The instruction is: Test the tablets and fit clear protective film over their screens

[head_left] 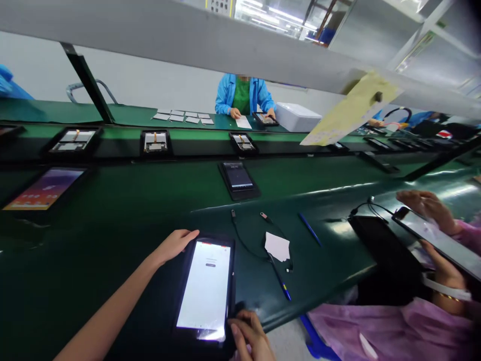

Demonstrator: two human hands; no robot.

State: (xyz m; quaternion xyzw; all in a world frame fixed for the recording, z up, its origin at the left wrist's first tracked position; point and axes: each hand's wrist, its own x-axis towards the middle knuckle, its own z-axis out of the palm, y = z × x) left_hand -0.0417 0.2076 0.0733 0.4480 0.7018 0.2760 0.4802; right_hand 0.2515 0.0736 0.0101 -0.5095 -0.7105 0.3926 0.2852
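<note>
A black-framed tablet (205, 291) with a lit white screen lies in front of me, showing faint text and a small dark button. My left hand (175, 246) grips its upper left corner, thumb along the top edge and the other fingers hidden. At the lower right edge, my right hand (250, 335) is closed, with fingers bent against the frame. Just right of the tablet are a dark cable (242, 240), a torn white paper piece (277, 246) and a dark pen (281, 282) with a blue-and-yellow end. Farther right lies a blue pen (310, 229).
Another tablet (239, 178) lies ahead, and one with a colourful screen (47, 188) at left. Opened tablets (156, 142) line the dark belt (195, 149). A co-worker in blue (225, 95) sits opposite. At right, a person in pink (394, 328) handles a tablet (443, 238).
</note>
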